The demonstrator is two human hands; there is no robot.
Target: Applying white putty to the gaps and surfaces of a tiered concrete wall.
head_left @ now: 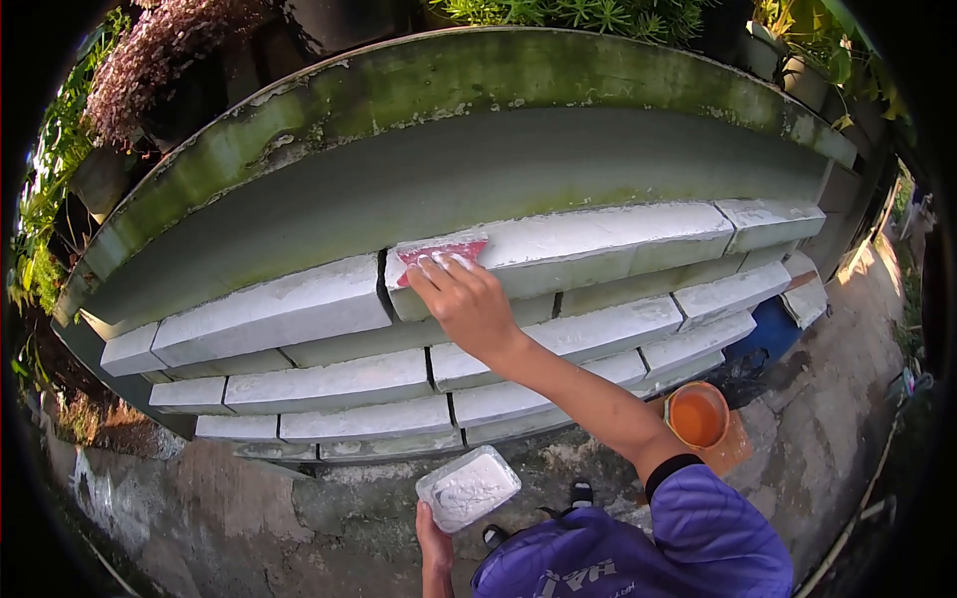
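Note:
My right hand [467, 304] grips a red putty spreader [469, 248], with white paste on its face and on my fingertips. The spreader lies against the left end of a long pale block [608, 231] in the top row, just right of a dark joint. White material coats much of that block's upper face. Low in front of me, my left hand [433, 543] holds a white rectangular tray [426, 489] by its near left corner. White paste [478, 493] lies in the tray; the hand's far fingers are hidden beneath it.
Stepped rows of pale blocks [329, 387] run across below a grey wall with a mossy ledge [419, 90]. Potted plants [598, 12] line the top. An orange bucket [699, 416] stands at the right on the concrete ground, near a blue object [766, 331].

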